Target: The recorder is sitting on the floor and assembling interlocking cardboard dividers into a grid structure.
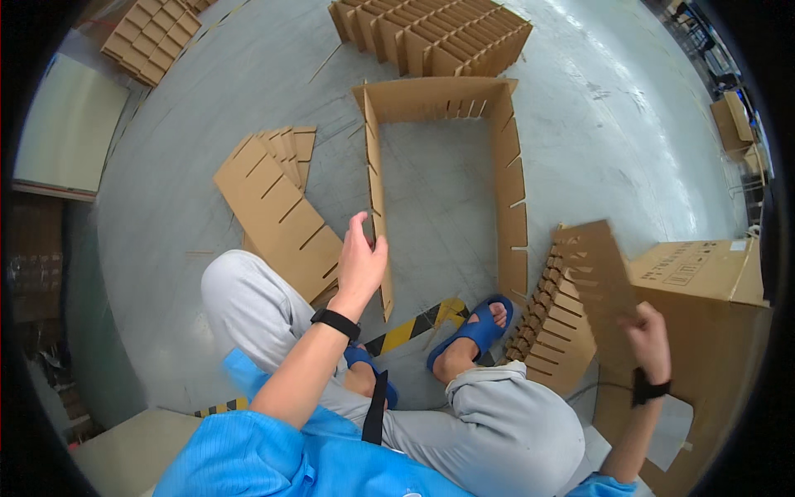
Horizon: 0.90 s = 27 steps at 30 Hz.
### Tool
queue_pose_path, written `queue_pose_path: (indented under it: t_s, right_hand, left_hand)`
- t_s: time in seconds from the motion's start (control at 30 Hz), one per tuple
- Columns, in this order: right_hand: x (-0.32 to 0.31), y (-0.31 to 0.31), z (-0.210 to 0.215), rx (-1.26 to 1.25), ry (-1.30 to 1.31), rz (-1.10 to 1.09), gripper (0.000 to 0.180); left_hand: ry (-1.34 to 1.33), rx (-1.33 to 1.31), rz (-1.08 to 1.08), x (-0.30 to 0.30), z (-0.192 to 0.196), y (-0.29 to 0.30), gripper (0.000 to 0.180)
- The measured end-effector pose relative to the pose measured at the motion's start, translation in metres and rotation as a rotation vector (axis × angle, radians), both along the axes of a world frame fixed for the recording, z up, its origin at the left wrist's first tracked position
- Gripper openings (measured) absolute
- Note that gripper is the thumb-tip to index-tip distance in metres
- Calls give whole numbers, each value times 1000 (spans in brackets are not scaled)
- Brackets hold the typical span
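Three slotted cardboard strips stand on edge as a frame [511,178], open on the side towards me. At its left strip [372,166] is my left hand [362,267], fingers stretched and thumb apart; whether it touches the strip I cannot tell. On the right, my right hand [648,341] grips one end of a slotted cardboard divider [598,269], held tilted. Just below that divider, a row of similar slotted dividers [563,340] leans together on the floor beside my right foot.
Loose slotted cardboard sheets [273,207] lie fanned out at the left. Beyond the frame stands an assembled cardboard grid [431,37], with another grid [153,37] at the far left. A large cardboard box [704,273] is close to my right arm. Striped floor tape [414,327] runs near my feet.
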State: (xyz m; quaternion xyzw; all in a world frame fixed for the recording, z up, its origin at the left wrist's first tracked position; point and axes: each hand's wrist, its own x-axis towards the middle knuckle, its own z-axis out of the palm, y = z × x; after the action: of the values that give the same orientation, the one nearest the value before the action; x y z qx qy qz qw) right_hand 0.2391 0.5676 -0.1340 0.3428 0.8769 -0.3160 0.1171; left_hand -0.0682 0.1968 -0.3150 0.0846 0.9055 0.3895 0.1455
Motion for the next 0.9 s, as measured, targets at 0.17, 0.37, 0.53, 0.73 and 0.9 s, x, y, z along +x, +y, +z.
queue_pose_path:
  t_s: [0.17, 0.37, 0.53, 0.73, 0.9]
  right_hand:
    - [-121, 9, 112, -25, 244, -81, 32]
    - [-331, -18, 60, 441, 283, 627, 33]
    - [-404, -51, 34, 343, 216, 664, 32]
    - [-439, -73, 13, 309, 123, 754, 31]
    - [-455, -56, 16, 243, 33, 793, 29]
  left_hand:
    - [42, 252, 78, -13, 12, 27, 55]
    - [-1, 559, 283, -92, 68, 28, 54]
    - [-619, 1118, 408, -144, 113, 19, 50]
    - [-687, 1526, 463, -193, 142, 18, 45]
    - [142, 739, 106, -198, 104, 43, 40]
